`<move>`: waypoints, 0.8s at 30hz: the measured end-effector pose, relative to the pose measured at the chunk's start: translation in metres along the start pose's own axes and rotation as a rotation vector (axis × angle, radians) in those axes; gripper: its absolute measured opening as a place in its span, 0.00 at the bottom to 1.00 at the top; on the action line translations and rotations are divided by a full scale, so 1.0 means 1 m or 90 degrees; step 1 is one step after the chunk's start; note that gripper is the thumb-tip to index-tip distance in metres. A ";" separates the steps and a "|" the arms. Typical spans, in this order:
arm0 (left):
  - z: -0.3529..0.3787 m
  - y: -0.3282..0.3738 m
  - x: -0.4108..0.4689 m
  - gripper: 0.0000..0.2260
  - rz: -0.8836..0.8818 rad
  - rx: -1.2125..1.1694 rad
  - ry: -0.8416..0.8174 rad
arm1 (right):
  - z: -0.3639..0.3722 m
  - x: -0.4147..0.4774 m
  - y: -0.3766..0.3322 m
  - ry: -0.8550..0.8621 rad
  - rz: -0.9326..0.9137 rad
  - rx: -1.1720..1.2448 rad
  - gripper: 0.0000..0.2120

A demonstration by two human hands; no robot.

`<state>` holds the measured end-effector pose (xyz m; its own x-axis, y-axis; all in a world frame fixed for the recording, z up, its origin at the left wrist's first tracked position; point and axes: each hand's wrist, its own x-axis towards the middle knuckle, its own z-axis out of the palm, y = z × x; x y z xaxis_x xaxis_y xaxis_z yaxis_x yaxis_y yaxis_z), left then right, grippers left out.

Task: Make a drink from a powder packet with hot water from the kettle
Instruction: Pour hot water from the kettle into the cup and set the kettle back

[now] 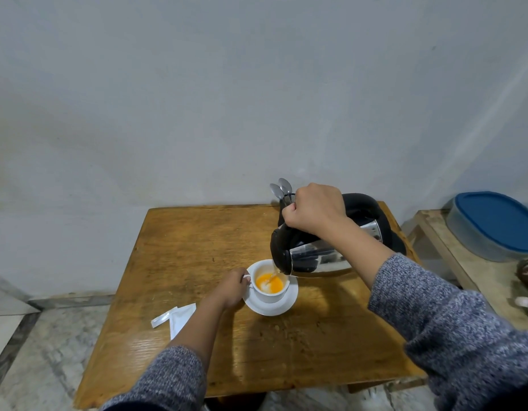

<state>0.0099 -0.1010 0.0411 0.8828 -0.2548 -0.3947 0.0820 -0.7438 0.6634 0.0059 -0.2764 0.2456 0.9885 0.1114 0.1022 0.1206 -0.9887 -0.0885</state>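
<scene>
Over cup (270, 287) | right fingers (289, 209) clenched round kettle (322, 256) handle

You wear a knitted top in mottled grey and white, a marled, speckled yarn. Your left sleeve (171, 378) and right sleeve (452, 327) both end short of the wrist, leaving forearms and both hands bare. No rings, watch or bracelet show.

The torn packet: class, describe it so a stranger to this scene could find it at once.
Start at the wooden table, then find the white cup on its saucer. The torn packet lies flat near the table's left edge, partly under the left forearm. It is the only white, flat thing there, with its torn strip beside it.
</scene>
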 end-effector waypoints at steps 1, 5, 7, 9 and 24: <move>0.000 0.000 0.000 0.13 0.001 0.001 -0.001 | 0.000 0.000 -0.001 -0.003 -0.002 -0.003 0.07; -0.001 0.000 0.000 0.13 -0.002 -0.003 -0.009 | 0.000 0.000 -0.003 -0.001 -0.001 -0.005 0.20; -0.002 0.001 0.000 0.12 -0.006 -0.002 -0.012 | -0.001 0.000 -0.004 -0.003 0.001 -0.004 0.20; -0.002 0.001 0.001 0.12 -0.007 -0.001 -0.014 | -0.001 0.001 -0.003 -0.004 0.001 -0.006 0.18; -0.003 -0.001 0.002 0.11 -0.011 0.005 -0.021 | -0.007 -0.005 -0.007 -0.018 0.042 -0.024 0.16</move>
<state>0.0129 -0.0992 0.0417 0.8652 -0.2622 -0.4274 0.0933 -0.7533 0.6510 -0.0001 -0.2703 0.2526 0.9965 0.0483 0.0688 0.0522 -0.9970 -0.0566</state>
